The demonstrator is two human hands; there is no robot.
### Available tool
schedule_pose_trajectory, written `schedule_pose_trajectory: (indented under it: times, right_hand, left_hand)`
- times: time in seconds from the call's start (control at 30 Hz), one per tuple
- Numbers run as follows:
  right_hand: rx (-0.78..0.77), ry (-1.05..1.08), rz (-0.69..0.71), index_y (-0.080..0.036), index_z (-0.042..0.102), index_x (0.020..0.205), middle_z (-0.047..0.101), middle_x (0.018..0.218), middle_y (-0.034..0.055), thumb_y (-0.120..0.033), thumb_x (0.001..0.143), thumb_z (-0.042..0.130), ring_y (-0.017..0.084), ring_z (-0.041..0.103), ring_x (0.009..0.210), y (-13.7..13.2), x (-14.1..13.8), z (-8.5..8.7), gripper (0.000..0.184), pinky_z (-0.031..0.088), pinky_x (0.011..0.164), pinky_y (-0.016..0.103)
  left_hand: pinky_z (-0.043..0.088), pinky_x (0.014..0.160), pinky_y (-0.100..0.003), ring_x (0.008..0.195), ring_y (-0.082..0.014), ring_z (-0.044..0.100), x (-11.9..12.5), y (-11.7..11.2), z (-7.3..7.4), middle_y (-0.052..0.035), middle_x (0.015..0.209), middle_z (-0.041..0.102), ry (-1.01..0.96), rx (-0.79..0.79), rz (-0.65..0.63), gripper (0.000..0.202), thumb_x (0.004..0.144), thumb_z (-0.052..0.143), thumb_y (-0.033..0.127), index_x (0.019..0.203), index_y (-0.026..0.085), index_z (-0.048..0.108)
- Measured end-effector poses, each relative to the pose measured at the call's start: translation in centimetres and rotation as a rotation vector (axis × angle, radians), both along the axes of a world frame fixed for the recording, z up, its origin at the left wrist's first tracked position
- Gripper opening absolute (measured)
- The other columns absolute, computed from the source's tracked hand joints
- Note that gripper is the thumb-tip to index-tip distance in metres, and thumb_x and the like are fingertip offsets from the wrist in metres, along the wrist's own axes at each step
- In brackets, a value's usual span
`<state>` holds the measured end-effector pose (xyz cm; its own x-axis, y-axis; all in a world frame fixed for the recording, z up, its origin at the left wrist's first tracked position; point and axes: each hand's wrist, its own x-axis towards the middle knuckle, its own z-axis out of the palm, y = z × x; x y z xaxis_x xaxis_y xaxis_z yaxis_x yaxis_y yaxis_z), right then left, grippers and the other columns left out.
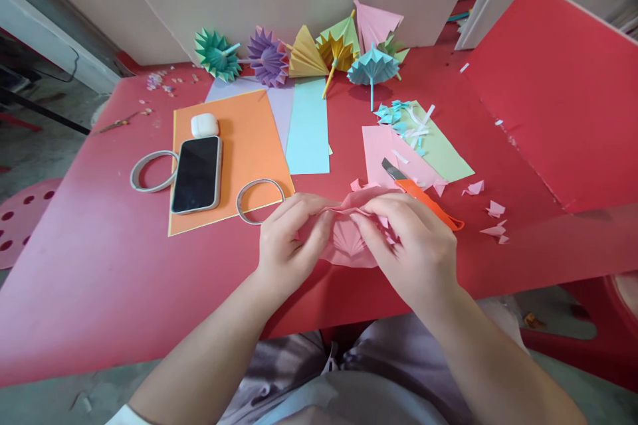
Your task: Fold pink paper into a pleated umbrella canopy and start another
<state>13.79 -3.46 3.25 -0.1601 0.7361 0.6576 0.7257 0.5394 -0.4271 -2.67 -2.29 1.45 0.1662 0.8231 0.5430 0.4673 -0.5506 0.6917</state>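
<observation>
A round piece of pink paper [349, 244] with fan-like creases is held just above the red table's front part. My left hand [294, 239] pinches its left side between thumb and fingers. On the other side my right hand [411, 239] pinches the same paper, close to the left one. Just beyond the right hand lie orange-handled scissors [428, 201], partly hidden by that hand. Under them is a flat sheet of pink paper [381, 149]. Small pink paper scraps [495, 209] are scattered to the right.
Folded paper umbrellas [373, 70] line the back edge of the red table [100, 265]. At left, a phone [198, 174] and a white earbud case [205, 125] rest on orange paper [249, 133], near two tape rolls [149, 171]. A red board [563, 99] stands at right.
</observation>
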Motion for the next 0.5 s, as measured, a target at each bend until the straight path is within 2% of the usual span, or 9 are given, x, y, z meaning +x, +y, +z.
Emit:
schedule_pose_trajectory:
  times: [0.23,0.5]
  right_hand:
    - [0.007,0.012,0.021,-0.019,0.060,0.086,0.070,0.081,0.0016,-0.010,0.080,0.061,0.013,0.066,0.081,0.07,-0.06,0.04,0.011,0.053,0.078,0.025]
    - [0.009,0.027,-0.005,-0.022,0.059,0.085,0.071,0.082,-0.0009,-0.011,0.081,0.061,0.013,0.067,0.082,0.11,-0.10,0.05,0.012,0.053,0.078,0.025]
  left_hand:
    - [0.050,0.066,-0.024,0.075,-0.0116,0.060,0.08,-0.23,-0.06,-0.0028,0.086,0.065,-0.083,-0.050,-0.097,0.018,0.084,0.053,0.010,0.098,0.019,0.059]
    - [0.050,0.062,-0.021,0.071,-0.0101,0.061,0.21,-0.27,-0.26,-0.0018,0.083,0.067,-0.072,-0.029,-0.074,0.021,0.083,0.053,0.007,0.098,0.019,0.061]
